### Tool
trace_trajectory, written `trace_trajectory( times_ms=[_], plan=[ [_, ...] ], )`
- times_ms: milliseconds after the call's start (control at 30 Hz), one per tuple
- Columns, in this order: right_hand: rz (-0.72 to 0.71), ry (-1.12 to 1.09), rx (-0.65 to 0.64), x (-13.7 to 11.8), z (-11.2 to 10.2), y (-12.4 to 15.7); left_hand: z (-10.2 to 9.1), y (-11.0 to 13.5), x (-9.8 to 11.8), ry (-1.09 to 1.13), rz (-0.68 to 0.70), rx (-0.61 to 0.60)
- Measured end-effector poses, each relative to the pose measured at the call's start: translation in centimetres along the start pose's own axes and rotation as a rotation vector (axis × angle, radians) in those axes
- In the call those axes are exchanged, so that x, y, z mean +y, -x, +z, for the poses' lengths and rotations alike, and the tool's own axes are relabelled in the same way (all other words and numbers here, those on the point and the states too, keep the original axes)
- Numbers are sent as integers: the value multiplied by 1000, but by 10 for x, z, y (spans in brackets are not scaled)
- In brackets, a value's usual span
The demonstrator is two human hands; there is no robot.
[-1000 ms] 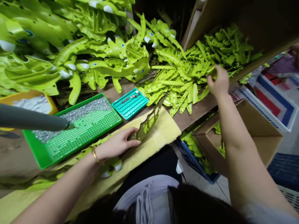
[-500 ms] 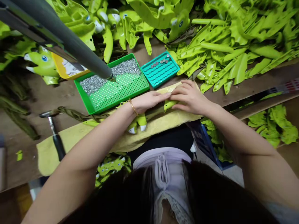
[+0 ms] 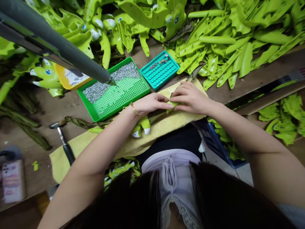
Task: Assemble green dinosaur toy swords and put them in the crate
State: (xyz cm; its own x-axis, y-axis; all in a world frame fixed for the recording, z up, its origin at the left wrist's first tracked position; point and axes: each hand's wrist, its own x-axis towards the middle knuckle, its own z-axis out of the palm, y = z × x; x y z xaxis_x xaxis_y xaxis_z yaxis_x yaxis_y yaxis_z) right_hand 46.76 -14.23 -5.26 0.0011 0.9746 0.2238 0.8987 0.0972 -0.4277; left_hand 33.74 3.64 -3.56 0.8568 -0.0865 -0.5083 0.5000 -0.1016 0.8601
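My left hand (image 3: 152, 104) lies flat on a green plastic dinosaur shell (image 3: 143, 122) resting on a yellow cloth (image 3: 152, 130), its fingers stretched toward the right. My right hand (image 3: 190, 98) presses a small green plastic piece (image 3: 172, 105) against that shell, fingers curled over it. The two hands touch at the fingertips. A green tray of small screws (image 3: 114, 90) and a teal tray (image 3: 160, 69) with a few round parts sit just beyond the hands.
A grey hanging screwdriver (image 3: 59, 47) points down at the green tray. Heaps of green shells (image 3: 133, 19) and narrow green pieces (image 3: 226, 41) fill the back. A hammer (image 3: 64, 143) lies left, a yellow tray (image 3: 69, 78) behind, a box of green parts (image 3: 283, 117) right.
My right hand left the pile at the right and came back with a small green piece, joining the left hand on the shell. The view swung down and left.
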Motion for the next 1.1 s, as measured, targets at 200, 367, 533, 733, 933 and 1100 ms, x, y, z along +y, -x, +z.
trace_trajectory(
  times_ms=[200,367,533,733,933,1100],
  plan=[
    [434,-117,340,-30,-6,10,6,13,6,-49,43,143],
    [863,-917,553,-46,22,1,6,17,9,-206,152,257],
    [829,-1314,693,-59,49,-14,11,17,8,-167,125,246],
    [863,-1306,638,-53,37,-4,6,27,10,-199,43,192],
    [989,-1357,570,-30,7,1,5,7,39,-409,54,100],
    [902,-1166,603,-32,5,-3,28,-20,65,-326,224,270]
  ],
)
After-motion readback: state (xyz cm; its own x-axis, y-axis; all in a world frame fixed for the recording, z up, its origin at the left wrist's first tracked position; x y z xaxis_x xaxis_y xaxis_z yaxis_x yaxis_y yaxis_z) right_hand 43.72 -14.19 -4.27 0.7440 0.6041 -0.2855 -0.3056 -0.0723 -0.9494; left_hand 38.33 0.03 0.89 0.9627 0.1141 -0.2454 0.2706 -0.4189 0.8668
